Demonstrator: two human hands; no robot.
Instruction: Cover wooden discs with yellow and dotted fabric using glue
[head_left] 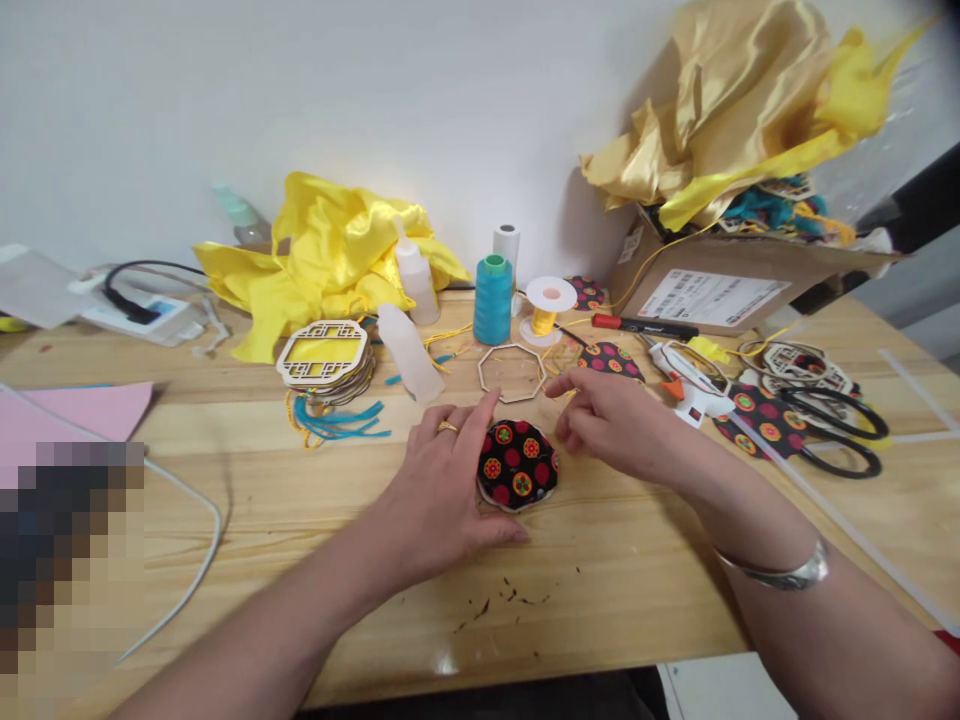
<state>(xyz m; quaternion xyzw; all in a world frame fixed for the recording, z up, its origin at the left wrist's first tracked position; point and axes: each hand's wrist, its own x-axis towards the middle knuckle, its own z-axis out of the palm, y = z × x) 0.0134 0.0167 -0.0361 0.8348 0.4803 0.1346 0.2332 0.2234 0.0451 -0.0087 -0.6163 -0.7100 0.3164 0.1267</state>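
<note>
A round black fabric piece with red and yellow flowers (pixel 518 464) lies flat on the wooden table (pixel 300 520). My left hand (pixel 442 485) rests beside it on the left, thumb and fingers spread along its edge, a ring on one finger. My right hand (pixel 611 420) hovers just right of it, index finger stretched out toward a thin wooden octagon frame (pixel 513 372); its other fingers are curled and I cannot see anything in them. A bracelet sits on my right wrist.
Behind stand a teal thread cone (pixel 493 299), yellow thread spool (pixel 547 305), white glue bottles (pixel 409 352), stacked lattice wooden frames (pixel 325 357) and yellow satin (pixel 330 255). Right: cardboard box (pixel 712 285), black scissors (pixel 832 425), more flowered pieces (pixel 611 360), a red-handled tool (pixel 645 324). Pink paper (pixel 67 410) lies at left.
</note>
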